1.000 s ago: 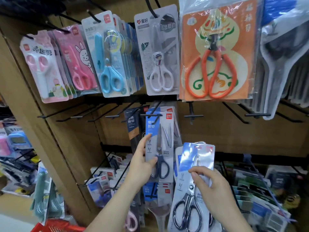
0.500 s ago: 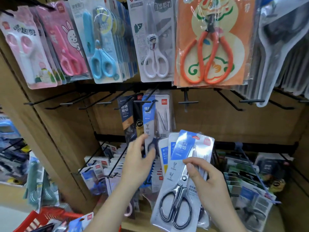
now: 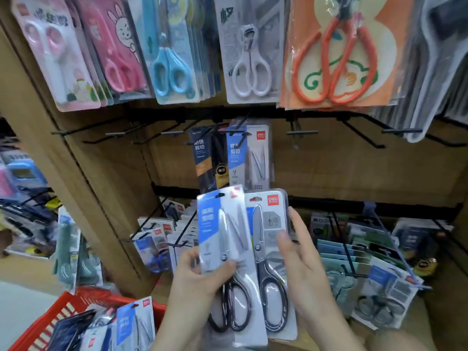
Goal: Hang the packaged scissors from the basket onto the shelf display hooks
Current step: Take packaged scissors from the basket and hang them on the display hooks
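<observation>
Brown board shelf (image 3: 329,168) ahead, crossed by rows of black display hooks (image 3: 301,133). Along its top edge, hanging side by side: pink scissors pack (image 3: 58,59), blue scissors pack (image 3: 169,62), white scissors pack (image 3: 250,59), orange scissors pack (image 3: 336,62). On the middle row, near the centre, a dark pack (image 3: 206,158) and a blue-striped pack (image 3: 253,153) on neighbouring hooks, with bare hooks on either side. Toward the bottom right corner of the shelf, more carded packs (image 3: 374,269), blurred. In front of the shelf, below the middle row, hands apart, each clamped on its own pack. Left hand (image 3: 200,277) gripping a blue-and-white scissors pack (image 3: 222,239), thumb across the front, top of the pack leaning slightly left. Right hand (image 3: 304,269) pinching a red-logo scissors pack (image 3: 268,249), thumb on the front, fingers along its right edge. Packs touching, the blue-and-white one overlapping the other's left side. Below the shelf's left edge, a red basket (image 3: 73,300) with further loose packs (image 3: 134,323) lying inside.
</observation>
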### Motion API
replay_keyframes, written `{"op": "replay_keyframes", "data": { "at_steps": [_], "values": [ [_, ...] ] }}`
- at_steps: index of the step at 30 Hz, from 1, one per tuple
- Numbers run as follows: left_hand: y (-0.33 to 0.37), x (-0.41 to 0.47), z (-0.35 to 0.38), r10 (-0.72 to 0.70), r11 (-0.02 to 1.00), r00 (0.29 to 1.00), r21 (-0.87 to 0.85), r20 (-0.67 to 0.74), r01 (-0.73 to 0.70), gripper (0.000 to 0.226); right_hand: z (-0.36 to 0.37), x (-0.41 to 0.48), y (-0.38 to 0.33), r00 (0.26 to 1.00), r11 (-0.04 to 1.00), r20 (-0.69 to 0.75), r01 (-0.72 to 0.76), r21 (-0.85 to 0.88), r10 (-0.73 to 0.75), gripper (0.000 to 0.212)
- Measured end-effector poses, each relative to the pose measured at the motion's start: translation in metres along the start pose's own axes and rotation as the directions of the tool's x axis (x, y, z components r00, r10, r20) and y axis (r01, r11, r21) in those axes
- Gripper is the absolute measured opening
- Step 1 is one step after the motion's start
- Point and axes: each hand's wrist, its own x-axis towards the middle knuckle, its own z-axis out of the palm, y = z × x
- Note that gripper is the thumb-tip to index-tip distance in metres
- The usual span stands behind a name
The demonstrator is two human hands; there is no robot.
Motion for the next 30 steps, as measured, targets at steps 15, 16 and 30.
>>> {"op": "replay_keyframes", "data": {
  "at_steps": [15,16,30],
  "values": [
    [0.019,-0.003,-0.053,0.14,0.982,0.983,-0.112,-0.117,-0.153,0.074,-0.006,0.004,-0.005,0.993,0.998,-0.104,-0.057,0.009,0.058,0.029],
    [0.022,-0.005,-0.054,0.163,0.983,0.982,-0.066,-0.101,-0.17,0.076,-0.006,0.004,-0.006,0.995,0.999,-0.089,-0.049,-0.01,0.048,0.029],
    [0.02,-0.015,-0.039,0.071,0.989,0.994,-0.134,0.088,-0.059,0.076,-0.007,0.006,0.003,0.993,0.944,0.007,0.113,-0.311,-0.116,0.038]
  ]
}}
